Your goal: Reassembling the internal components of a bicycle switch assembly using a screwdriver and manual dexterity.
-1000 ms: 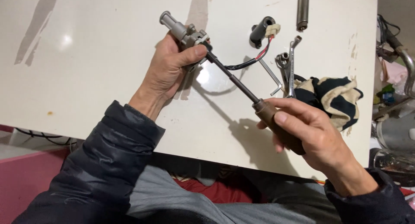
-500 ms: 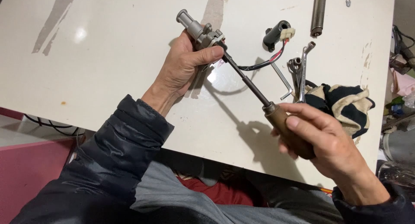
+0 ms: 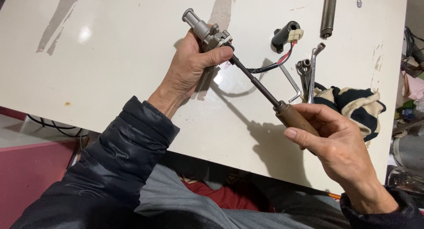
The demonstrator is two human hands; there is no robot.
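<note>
My left hand [image 3: 192, 65] grips a small grey metal fitting with a cylindrical stub [image 3: 205, 30] above the white tabletop [image 3: 110, 56]. My right hand [image 3: 340, 147] is wrapped around the brown wooden handle of a long dark-shafted screwdriver [image 3: 265, 94], its tip set against the fitting. Beyond the shaft lie a black connector with red and black wires [image 3: 285, 34], some silver wrenches [image 3: 309, 68] and a cream-and-navy striped cloth [image 3: 353, 105].

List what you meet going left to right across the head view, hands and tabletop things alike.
Left hand gripping the grey metal part → black connector with red wire → dark metal tube at the top edge → right hand around the wooden screwdriver handle → striped cloth.
</note>
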